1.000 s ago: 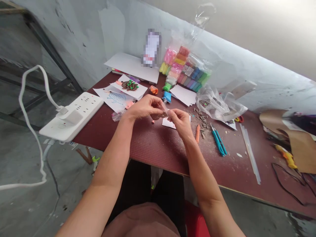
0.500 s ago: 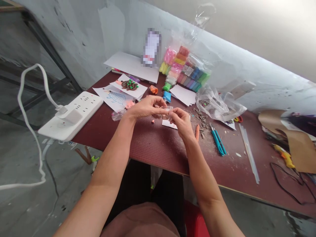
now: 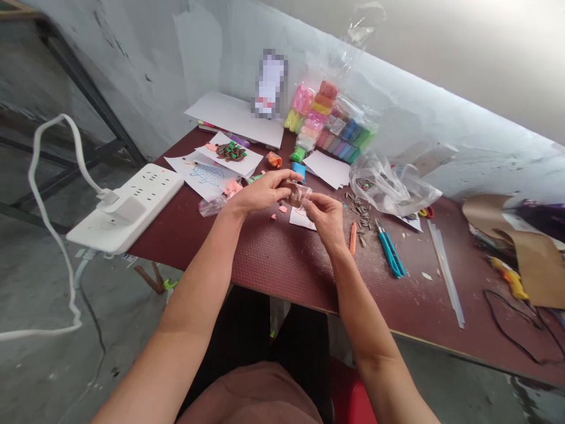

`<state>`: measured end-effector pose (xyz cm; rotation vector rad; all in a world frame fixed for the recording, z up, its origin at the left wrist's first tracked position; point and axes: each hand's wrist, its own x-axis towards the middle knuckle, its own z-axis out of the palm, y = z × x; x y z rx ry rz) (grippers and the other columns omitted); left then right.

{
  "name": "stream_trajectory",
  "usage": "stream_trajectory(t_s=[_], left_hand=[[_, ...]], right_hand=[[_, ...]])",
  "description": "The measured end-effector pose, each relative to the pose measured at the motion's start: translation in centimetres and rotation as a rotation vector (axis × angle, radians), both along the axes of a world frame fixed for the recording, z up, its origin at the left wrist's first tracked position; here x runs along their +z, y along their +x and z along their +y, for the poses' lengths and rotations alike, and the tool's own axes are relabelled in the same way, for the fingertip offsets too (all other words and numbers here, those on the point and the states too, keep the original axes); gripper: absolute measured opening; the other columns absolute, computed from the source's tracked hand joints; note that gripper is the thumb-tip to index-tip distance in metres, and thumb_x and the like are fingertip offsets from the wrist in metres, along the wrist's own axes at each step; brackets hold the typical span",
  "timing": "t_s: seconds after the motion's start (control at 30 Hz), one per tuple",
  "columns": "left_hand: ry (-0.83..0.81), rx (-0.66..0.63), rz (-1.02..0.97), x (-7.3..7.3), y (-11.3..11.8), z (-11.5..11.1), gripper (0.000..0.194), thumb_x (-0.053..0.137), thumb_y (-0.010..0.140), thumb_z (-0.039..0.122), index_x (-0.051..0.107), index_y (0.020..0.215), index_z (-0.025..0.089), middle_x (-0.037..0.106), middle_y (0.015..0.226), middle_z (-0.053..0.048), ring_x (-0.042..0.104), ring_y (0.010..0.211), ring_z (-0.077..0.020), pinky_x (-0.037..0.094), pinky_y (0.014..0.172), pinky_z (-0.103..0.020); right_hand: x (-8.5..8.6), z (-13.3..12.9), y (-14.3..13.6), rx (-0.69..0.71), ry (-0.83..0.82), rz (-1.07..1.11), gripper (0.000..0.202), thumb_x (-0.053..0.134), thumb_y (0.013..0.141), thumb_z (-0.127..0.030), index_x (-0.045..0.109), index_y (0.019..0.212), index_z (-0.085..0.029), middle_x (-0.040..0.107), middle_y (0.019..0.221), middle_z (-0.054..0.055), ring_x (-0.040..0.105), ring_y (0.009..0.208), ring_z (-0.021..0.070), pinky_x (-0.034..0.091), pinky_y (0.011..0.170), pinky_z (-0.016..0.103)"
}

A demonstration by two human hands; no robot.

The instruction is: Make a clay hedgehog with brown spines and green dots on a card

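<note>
A small clear plastic packet [image 3: 300, 194] with something brown in it is held between my hands, above the table. My left hand [image 3: 263, 192] has its fingers and thumb closed on the packet's left side. On the right side, my right hand [image 3: 325, 215] pinches the clear edge between thumb and fingertips. Beneath them lies a small white paper [image 3: 301, 218] with an orange drawing, partly covered by the right hand. Small pink clay bits [image 3: 282, 209] lie near it. A blue clay packet [image 3: 298, 171] sits just beyond the hands.
Sunflower seeds [image 3: 362, 219], an orange crayon-like stick [image 3: 352, 238] and teal-handled tweezers or scissors [image 3: 391, 254] lie to the right. Multicoloured clay packs [image 3: 344, 135] lean at the back. A seed-covered clay figure [image 3: 232, 151] and a white power strip [image 3: 128, 209] are on the left.
My hands have shifted slightly; the packet is more exposed and its brown content shows more between the fingers. More of the drawing below is visible.
</note>
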<state>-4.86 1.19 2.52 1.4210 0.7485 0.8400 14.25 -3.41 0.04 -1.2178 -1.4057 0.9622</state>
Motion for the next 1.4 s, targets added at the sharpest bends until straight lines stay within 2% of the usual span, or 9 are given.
stream_trajectory(t_s=[0.1,0.17,0.37,0.5,0.63,0.9,1.03,1.2,1.4], left_hand=[[-0.005,-0.019,0.037,-0.5,0.3,0.0,0.049,0.058,0.088,0.002,0.062,0.135,0.014,0.073,0.11,-0.008,0.072,0.09,-0.0157,0.058,0.067,-0.021],[-0.012,-0.018,0.085,-0.9,0.6,0.0,0.057,0.056,0.086,0.002,0.058,0.141,0.017,0.072,0.11,-0.007,0.071,0.087,-0.0156,0.057,0.065,-0.02],[-0.042,0.026,0.139,-1.4,1.1,-0.1,0.067,0.055,0.087,0.003,0.048,0.152,0.02,0.068,0.097,-0.003,0.065,0.074,-0.0136,0.053,0.059,-0.019],[-0.053,-0.004,0.136,-1.5,1.1,0.2,0.063,0.054,0.089,0.003,0.049,0.15,0.018,0.065,0.082,0.0,0.063,0.067,-0.0127,0.049,0.055,-0.019],[-0.042,-0.021,0.141,-1.8,1.2,0.4,0.056,0.055,0.087,0.002,0.053,0.142,0.015,0.067,0.083,0.0,0.064,0.066,-0.0123,0.049,0.057,-0.019],[-0.046,-0.022,0.13,-0.7,1.7,-0.3,0.026,0.051,0.094,0.003,0.058,0.115,0.017,0.06,0.081,0.003,0.064,0.061,-0.0085,0.049,0.055,-0.018],[-0.06,-0.095,0.092,-0.5,1.1,-0.3,0.025,0.057,0.093,0.006,0.056,0.116,0.017,0.065,0.081,0.003,0.068,0.07,-0.0111,0.053,0.062,-0.02],[-0.075,-0.109,0.057,-1.2,0.5,0.2,0.026,0.066,0.088,0.009,0.054,0.109,0.017,0.068,0.074,0.003,0.066,0.066,-0.0121,0.054,0.064,-0.024],[0.007,-0.125,0.106,-0.8,0.3,0.1,0.025,0.062,0.08,0.007,0.059,0.103,0.017,0.068,0.073,0.001,0.064,0.064,-0.0133,0.048,0.057,-0.022]], right_hand=[[-0.5,0.2,0.0,-0.01,0.07,-0.04,0.02,0.076,0.086,-0.039,0.083,0.1,-0.025,0.079,0.102,0.005,0.069,0.089,0.0193,0.056,0.08,0.035],[-0.7,0.3,0.2,-0.022,0.117,-0.101,0.017,0.073,0.09,-0.035,0.084,0.1,-0.026,0.078,0.103,0.005,0.068,0.093,0.0191,0.055,0.084,0.035],[-0.8,0.5,1.0,0.014,0.099,-0.291,0.021,0.076,0.089,-0.032,0.084,0.108,-0.026,0.075,0.098,0.003,0.061,0.079,0.0153,0.05,0.075,0.031],[-0.4,0.1,0.8,0.038,0.143,-0.389,0.022,0.079,0.089,-0.038,0.083,0.107,-0.026,0.072,0.102,0.004,0.059,0.076,0.0141,0.051,0.075,0.031],[0.0,-0.3,0.1,-0.001,0.172,-0.493,0.018,0.075,0.092,-0.04,0.081,0.097,-0.024,0.071,0.093,0.003,0.061,0.071,0.0149,0.049,0.072,0.032],[-0.2,-0.5,-0.6,-0.157,0.332,-0.73,0.012,0.071,0.093,-0.025,0.07,0.081,-0.022,0.071,0.081,0.002,0.062,0.074,0.018,0.046,0.077,0.034],[-0.3,-0.4,-0.3,-0.144,0.308,-0.678,0.015,0.07,0.094,-0.026,0.071,0.08,-0.023,0.072,0.082,0.003,0.063,0.073,0.018,0.047,0.074,0.033],[-0.2,-0.3,0.1,-0.019,0.247,-0.536,0.011,0.067,0.094,-0.026,0.078,0.092,-0.024,0.074,0.088,0.002,0.065,0.074,0.017,0.051,0.074,0.031],[-0.4,-0.8,-0.7,-0.097,0.346,-0.577,0.009,0.066,0.092,-0.023,0.072,0.085,-0.023,0.072,0.094,0.005,0.067,0.085,0.0193,0.054,0.079,0.033]])
